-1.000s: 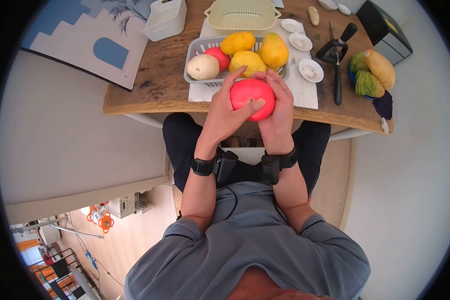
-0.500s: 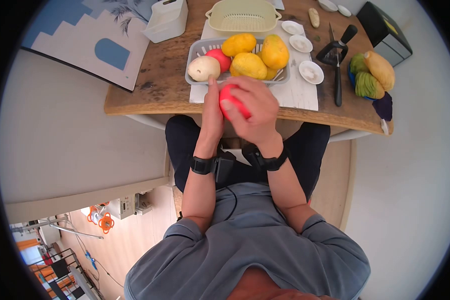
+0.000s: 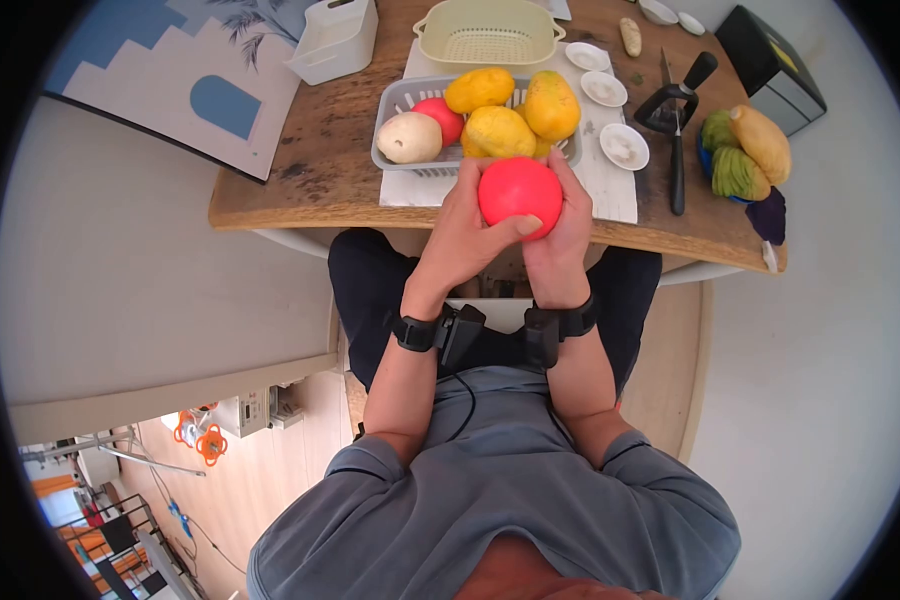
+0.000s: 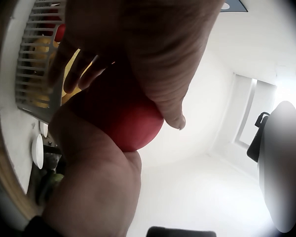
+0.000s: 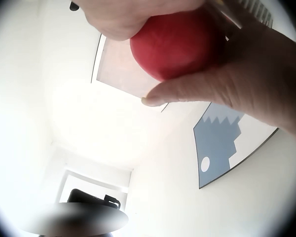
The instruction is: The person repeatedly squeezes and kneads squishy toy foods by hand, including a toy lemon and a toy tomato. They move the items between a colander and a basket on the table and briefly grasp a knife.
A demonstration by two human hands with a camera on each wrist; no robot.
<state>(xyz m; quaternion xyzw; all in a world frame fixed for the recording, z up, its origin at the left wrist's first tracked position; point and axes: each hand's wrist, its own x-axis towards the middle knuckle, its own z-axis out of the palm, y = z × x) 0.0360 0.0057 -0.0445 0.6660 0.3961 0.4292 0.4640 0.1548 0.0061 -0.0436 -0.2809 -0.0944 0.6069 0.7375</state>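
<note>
Between both hands, just in front of the table edge, is a smooth pinkish-red tomato (image 3: pixel 519 192). My left hand (image 3: pixel 460 232) grips it from the left, its thumb laid across the near side. On the right side, my right hand (image 3: pixel 564 235) cups it with the palm, and its fingertips rise along the far right edge. Both palms press on the tomato (image 4: pixel 138 129) in the left wrist view. Behind the hands stands a grey slotted basket (image 3: pixel 381 118) with a second tomato (image 3: pixel 440 118), a pale round fruit (image 3: pixel 408 138) and several yellow fruits (image 3: pixel 500 131).
A cream colander (image 3: pixel 487 45) stands behind the basket, with a white bin (image 3: pixel 332 45) to its left. Small white dishes (image 3: pixel 623 147) line the right side. A black-handled knife (image 3: pixel 677 180) and black stand (image 3: pixel 660 105) lie farther right, near a vegetable pile (image 3: pixel 755 145).
Half a second ago the right hand lay over the top of the tomato; now it is back at the right side. The tomato has turned, its stem scar no longer showing.
</note>
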